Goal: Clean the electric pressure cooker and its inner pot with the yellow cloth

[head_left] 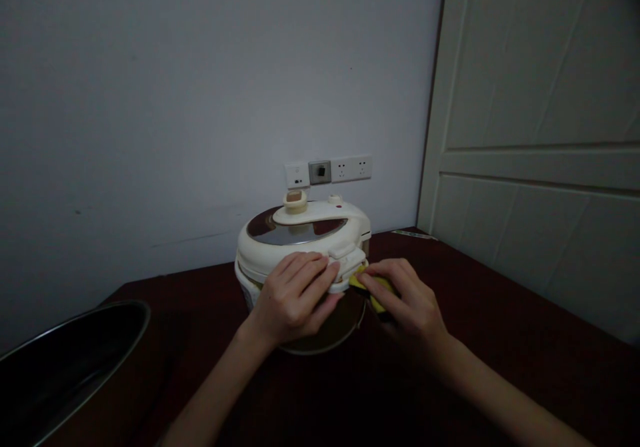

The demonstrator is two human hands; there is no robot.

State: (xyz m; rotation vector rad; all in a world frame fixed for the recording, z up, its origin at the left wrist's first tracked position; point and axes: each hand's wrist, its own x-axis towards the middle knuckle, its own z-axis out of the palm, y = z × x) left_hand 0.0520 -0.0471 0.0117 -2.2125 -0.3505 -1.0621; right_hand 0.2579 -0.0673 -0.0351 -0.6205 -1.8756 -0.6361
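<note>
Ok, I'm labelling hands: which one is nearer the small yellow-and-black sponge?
Right: the right hand grips the sponge; the left hand is left of it, on the round white cooker.

Pale wall (175, 100): row of plates low down, a grey-framed switch plate (320, 172) between a white socket plate (297, 175) and a white double socket (351, 167). Panelled white door (545, 54) at right. Dark red tabletop (500, 300); thin pale strip (415, 234) near its far corner. Dark-lined pot (120, 382) at lower left, cut off by frame edge.
</note>
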